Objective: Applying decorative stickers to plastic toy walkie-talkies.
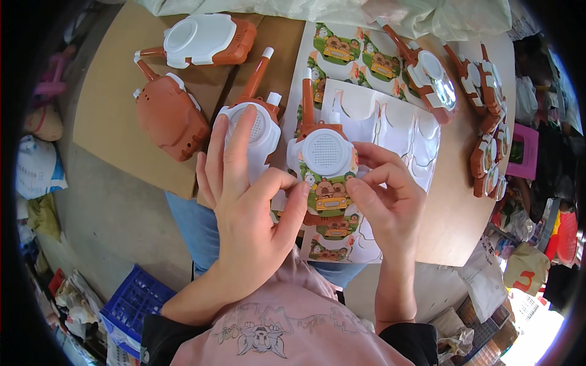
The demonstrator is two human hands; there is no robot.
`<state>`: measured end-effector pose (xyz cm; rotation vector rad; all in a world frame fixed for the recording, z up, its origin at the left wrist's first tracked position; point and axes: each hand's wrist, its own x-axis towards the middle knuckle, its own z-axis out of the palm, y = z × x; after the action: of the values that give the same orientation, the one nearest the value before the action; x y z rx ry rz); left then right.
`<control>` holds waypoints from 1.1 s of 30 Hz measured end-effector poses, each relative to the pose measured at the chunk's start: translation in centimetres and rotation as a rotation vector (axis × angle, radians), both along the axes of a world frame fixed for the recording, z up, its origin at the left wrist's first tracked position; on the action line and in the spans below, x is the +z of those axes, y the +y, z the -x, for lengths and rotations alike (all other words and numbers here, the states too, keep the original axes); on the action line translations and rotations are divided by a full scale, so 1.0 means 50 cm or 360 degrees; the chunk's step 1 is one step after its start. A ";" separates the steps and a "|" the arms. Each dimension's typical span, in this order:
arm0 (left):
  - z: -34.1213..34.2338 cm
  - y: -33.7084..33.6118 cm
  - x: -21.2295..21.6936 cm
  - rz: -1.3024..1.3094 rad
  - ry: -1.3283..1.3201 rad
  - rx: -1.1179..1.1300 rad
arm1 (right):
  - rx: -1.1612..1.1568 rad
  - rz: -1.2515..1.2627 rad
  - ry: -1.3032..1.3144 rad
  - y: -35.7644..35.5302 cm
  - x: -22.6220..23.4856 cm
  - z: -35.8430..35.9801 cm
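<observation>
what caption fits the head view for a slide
Left hand and right hand press a cartoon car sticker onto an orange-and-white plastic toy walkie-talkie.

Green-and-orange cartoon sticker sheet [348, 52] lies on the table's middle.

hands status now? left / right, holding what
Left hand: closed on the toy walkie-talkie, thumb at its lower left edge.
Right hand: fingertips pinching the cartoon car sticker on the toy's front.

REST | blue crate [131, 303] on floor; pink stool [524, 151] right; pale plastic sheet [342, 11] at table's far edge
</observation>
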<state>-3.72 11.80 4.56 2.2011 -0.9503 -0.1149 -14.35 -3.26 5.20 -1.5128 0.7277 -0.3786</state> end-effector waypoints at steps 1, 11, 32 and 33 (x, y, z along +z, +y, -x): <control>-0.001 0.001 -0.001 0.0002 -0.0001 -0.0001 | 0.0001 0.0000 -0.0002 0.000 0.000 -0.001; -0.006 -0.002 0.000 0.0017 -0.0021 -0.0010 | 0.0019 0.0081 0.0046 0.001 0.004 -0.002; -0.009 -0.007 0.005 -0.0009 -0.0044 -0.0001 | 0.0014 0.0043 0.0081 -0.001 0.001 -0.003; -0.009 -0.007 0.005 -0.0014 -0.0045 -0.0001 | 0.0015 0.0049 0.0082 -0.001 0.000 -0.003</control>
<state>-3.29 11.43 4.80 2.2157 -0.9681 -0.0886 -14.20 -3.32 5.21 -1.5591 0.7580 -0.3465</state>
